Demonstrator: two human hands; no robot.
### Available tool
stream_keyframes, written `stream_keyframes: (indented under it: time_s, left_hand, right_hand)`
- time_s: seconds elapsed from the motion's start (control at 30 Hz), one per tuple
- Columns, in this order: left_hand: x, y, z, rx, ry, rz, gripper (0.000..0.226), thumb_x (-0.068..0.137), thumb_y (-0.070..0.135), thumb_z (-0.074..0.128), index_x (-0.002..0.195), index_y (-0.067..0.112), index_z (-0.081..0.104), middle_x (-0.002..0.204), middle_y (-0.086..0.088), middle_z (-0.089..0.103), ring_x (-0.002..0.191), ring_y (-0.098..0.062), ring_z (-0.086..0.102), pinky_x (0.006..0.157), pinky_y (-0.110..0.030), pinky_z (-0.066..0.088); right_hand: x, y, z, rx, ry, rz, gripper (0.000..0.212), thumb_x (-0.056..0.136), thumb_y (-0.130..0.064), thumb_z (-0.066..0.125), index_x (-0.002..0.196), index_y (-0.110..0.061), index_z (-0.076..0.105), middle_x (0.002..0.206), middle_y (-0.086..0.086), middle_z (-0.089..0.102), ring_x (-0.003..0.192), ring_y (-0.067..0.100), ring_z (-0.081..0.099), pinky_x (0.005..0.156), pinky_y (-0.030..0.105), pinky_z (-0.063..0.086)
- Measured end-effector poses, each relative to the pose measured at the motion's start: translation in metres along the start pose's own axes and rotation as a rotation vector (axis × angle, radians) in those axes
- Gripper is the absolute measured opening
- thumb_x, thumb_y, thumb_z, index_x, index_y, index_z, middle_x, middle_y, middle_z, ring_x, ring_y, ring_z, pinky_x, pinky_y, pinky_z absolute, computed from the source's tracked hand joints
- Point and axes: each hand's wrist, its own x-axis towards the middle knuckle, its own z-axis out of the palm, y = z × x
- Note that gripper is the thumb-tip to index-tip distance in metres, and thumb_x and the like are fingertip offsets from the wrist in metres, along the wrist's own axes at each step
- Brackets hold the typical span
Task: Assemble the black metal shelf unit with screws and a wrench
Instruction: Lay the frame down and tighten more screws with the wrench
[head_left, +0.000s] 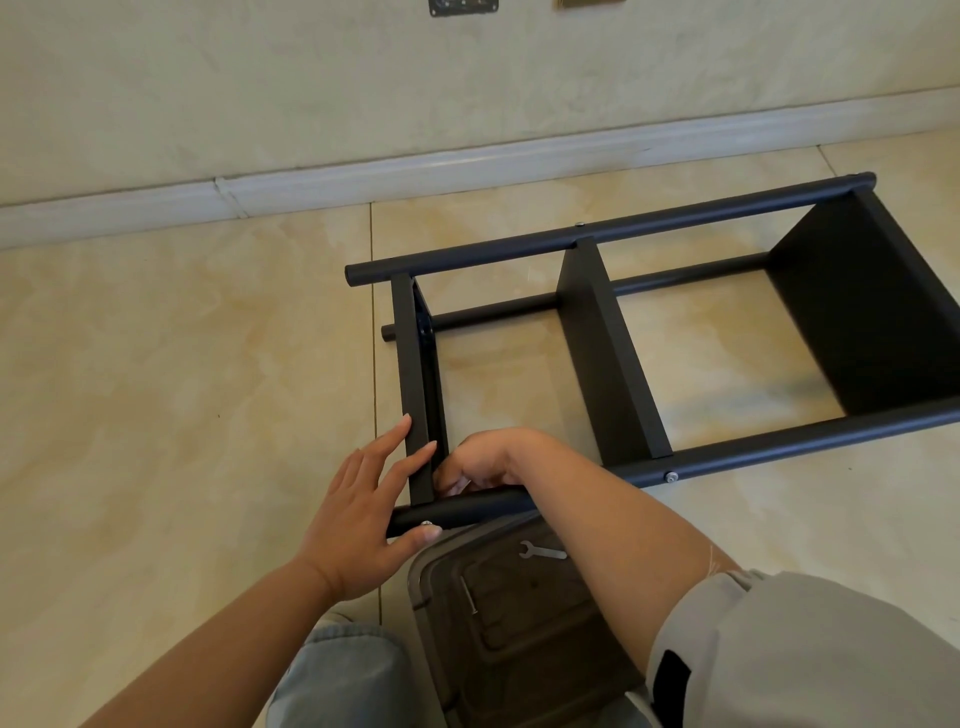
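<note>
The black metal shelf unit (613, 332) lies on its side on the tiled floor, with three shelf panels between round black poles. My left hand (363, 514) lies open, fingers straight against the nearest panel and thumb on a silver screw (426, 524) in the near pole's end. My right hand (480, 462) reaches behind that pole at the same corner with its fingers curled under; what they hold is hidden. A small silver wrench (542, 551) rests on a brown plastic lid below the pole.
The brown lid (498, 613) also carries a long screw (469, 596). Another screw head (671, 476) sits in the near pole. A white baseboard (467, 161) and the wall run behind the unit. My knees are at the bottom edge.
</note>
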Motion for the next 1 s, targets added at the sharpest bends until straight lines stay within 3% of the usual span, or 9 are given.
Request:
stream_keyframes:
  time_s: [0.1, 0.3, 0.43, 0.6, 0.77, 1.0]
  left_hand:
    - [-0.0003, -0.0012, 0.0006, 0.003, -0.005, -0.003, 0.072, 0.083, 0.077, 0.026, 0.145, 0.042, 0.014, 0.157, 0.003, 0.009, 0.138, -0.027, 0.026, 0.106, -0.044, 0.026]
    - [-0.0006, -0.0009, -0.0002, -0.004, -0.014, -0.011, 0.073, 0.083, 0.077, 0.026, 0.145, 0.042, 0.014, 0.157, 0.003, 0.008, 0.138, -0.028, 0.027, 0.106, -0.045, 0.028]
    - [-0.0001, -0.0016, 0.0005, -0.001, -0.016, -0.017, 0.073, 0.083, 0.077, 0.028, 0.146, 0.041, 0.016, 0.157, 0.003, 0.008, 0.138, -0.028, 0.027, 0.106, -0.045, 0.028]
    - [-0.0003, -0.0014, 0.0010, 0.000, -0.018, -0.011, 0.073, 0.083, 0.077, 0.027, 0.145, 0.043, 0.013, 0.157, 0.003, 0.008, 0.138, -0.027, 0.026, 0.107, -0.044, 0.026]
    - [0.0001, -0.0011, 0.0006, -0.009, -0.017, -0.014, 0.073, 0.082, 0.077, 0.027, 0.145, 0.041, 0.016, 0.157, 0.003, 0.008, 0.138, -0.028, 0.026, 0.107, -0.045, 0.027]
    - [0.0000, -0.0014, 0.0006, -0.003, -0.013, -0.007, 0.073, 0.082, 0.077, 0.025, 0.145, 0.042, 0.014, 0.157, 0.002, 0.008, 0.137, -0.027, 0.025, 0.107, -0.043, 0.025]
  right_hand:
    - [0.0017, 0.0004, 0.0003, -0.063, 0.019, 0.000, 0.030, 0.095, -0.022, 0.049, 0.067, -0.015, 0.053, 0.066, 0.000, 0.053, 0.059, 0.011, 0.047, 0.062, 0.025, 0.038]
    - [0.0029, 0.0008, -0.0004, 0.003, 0.000, -0.002, 0.022, 0.096, -0.018, 0.048, 0.076, -0.013, 0.058, 0.071, 0.001, 0.057, 0.060, 0.010, 0.053, 0.063, 0.022, 0.042]
    - [0.0058, 0.0013, 0.0004, -0.065, 0.031, 0.006, 0.030, 0.095, -0.022, 0.048, 0.066, -0.015, 0.053, 0.064, 0.000, 0.050, 0.056, 0.010, 0.043, 0.060, 0.024, 0.036]
    - [0.0062, 0.0021, 0.0007, 0.024, -0.002, -0.007, 0.019, 0.095, -0.019, 0.048, 0.082, -0.013, 0.061, 0.079, 0.002, 0.061, 0.074, 0.014, 0.056, 0.084, 0.031, 0.042]
    - [0.0038, 0.0026, -0.0003, 0.006, 0.013, 0.001, 0.022, 0.095, -0.020, 0.050, 0.075, -0.014, 0.058, 0.070, 0.000, 0.058, 0.064, 0.011, 0.054, 0.063, 0.024, 0.041]
    - [0.0062, 0.0026, -0.0006, 0.041, -0.015, 0.011, 0.020, 0.095, -0.018, 0.049, 0.079, -0.013, 0.060, 0.075, 0.002, 0.060, 0.067, 0.013, 0.056, 0.068, 0.025, 0.044]
